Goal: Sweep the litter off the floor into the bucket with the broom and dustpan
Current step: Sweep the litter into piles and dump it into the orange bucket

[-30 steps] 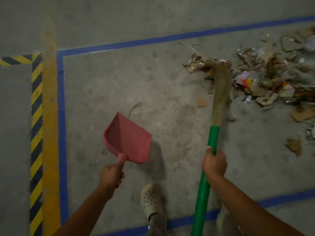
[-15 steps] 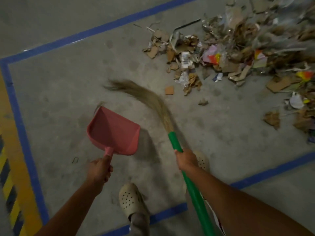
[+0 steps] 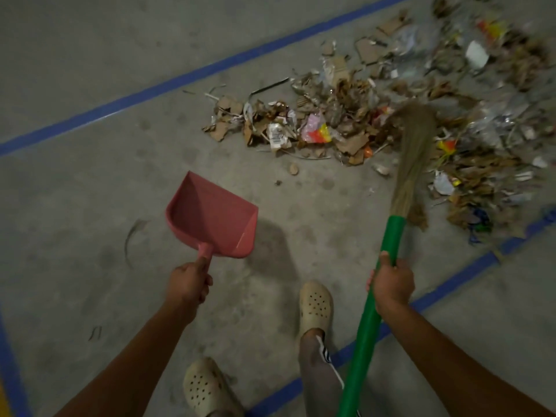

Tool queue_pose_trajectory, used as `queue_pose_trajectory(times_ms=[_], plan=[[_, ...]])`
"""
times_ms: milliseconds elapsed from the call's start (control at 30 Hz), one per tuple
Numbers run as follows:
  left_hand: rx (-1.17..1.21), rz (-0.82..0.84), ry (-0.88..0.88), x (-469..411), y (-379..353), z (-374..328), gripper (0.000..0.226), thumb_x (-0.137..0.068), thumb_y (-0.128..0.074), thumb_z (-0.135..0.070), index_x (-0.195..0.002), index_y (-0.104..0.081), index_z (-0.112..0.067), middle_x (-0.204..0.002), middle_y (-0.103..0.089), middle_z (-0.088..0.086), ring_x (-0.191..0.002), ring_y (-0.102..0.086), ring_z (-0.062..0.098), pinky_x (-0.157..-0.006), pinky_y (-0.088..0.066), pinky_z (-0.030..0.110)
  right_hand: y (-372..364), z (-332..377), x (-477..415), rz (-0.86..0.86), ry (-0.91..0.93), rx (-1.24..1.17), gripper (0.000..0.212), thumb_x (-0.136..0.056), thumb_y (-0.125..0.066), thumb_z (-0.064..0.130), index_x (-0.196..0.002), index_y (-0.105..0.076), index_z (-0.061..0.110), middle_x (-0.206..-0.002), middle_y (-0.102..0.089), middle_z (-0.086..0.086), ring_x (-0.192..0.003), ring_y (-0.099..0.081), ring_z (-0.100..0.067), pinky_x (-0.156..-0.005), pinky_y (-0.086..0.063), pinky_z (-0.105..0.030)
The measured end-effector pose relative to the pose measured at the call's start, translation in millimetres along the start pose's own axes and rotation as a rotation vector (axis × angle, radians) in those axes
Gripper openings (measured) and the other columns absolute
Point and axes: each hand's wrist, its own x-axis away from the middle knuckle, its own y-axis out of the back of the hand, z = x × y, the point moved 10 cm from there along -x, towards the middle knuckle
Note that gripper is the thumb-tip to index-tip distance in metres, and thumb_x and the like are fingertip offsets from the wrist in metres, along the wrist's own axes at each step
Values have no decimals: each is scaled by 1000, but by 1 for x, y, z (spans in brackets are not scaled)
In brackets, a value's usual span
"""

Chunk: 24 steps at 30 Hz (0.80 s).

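Your left hand [image 3: 188, 279] grips the pink dustpan [image 3: 212, 215] by its handle, above the concrete floor [image 3: 90, 206]. Your right hand [image 3: 391, 285] grips the green-handled broom [image 3: 416, 145], its bristles lying on the litter [image 3: 346, 121] pile between blue tape lines [image 3: 135, 96].

Left hand [image 3: 188, 284] and right hand [image 3: 391, 284] bare, forearms [image 3: 135, 356] bare up to the frame edge. Cream clogs [image 3: 316, 305] with round vent holes on both feet. Grey trouser leg [image 3: 317, 380] on the right, dark-and-white stripes down its side.
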Motion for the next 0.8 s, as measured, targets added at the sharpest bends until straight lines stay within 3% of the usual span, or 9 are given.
queue_pose_trajectory(times_ms=[133,267,367,433,567,667,800], plan=[[16,-9,-17,9,37,4,45,-99,-59,-38,-73,-56,-2,-48,-49,7,-32,-34,13,-33,-22,18,-25,5,66,116,74,-23,32,-102,-50,36,-93,-63,8,-69,-66,-12,-50,-61,-27,-55,-55,-41],[53,-53,11,7,108,40,41,-98,-60,-39,-77,-56,-4,-57,-53,12,-34,-35,14,-35,-22,21,-73,7,152,258,187,36,29,-103,-52,30,-83,-61,11,-64,-64,-10,-45,-57,-21,-43,-49,-30],[68,-101,61,6,170,80,42,-98,-58,-41,-78,-55,-5,-60,-53,13,-37,-35,15,-36,-23,20,-122,-7,218,407,250,87,30,-98,-53,43,-81,-60,20,-63,-64,-8,-50,-61,-26,-52,-57,-45],[92,-132,89,7,210,108,38,-100,-56,-38,-83,-56,-4,-60,-53,13,-38,-34,16,-36,-23,19,-156,-22,255,502,321,188,31,-92,-51,54,-79,-59,27,-65,-65,-3,-58,-65,-29,-58,-58,-51],[110,-220,154,20,282,164,41,-101,-54,-37,-80,-58,-3,-62,-53,14,-42,-36,18,-39,-24,20,-205,-45,327,713,407,380,37,-84,-47,64,-83,-58,30,-70,-66,-1,-64,-66,-28,-61,-59,-48],[132,-257,193,31,322,203,49,-99,-58,-46,-73,-59,-4,-63,-54,15,-42,-37,18,-41,-27,23,-233,-66,370,859,516,645,26,-97,-52,48,-90,-58,24,-80,-64,0,-72,-63,-20,-60,-51,-33],[176,-284,237,38,350,243,58,-92,-63,-59,-73,-59,-4,-59,-54,11,-42,-38,16,-39,-28,25,-260,-104,385,969,610,954,31,-97,-54,49,-104,-65,20,-91,-67,-4,-86,-67,-26,-66,-47,-31]])
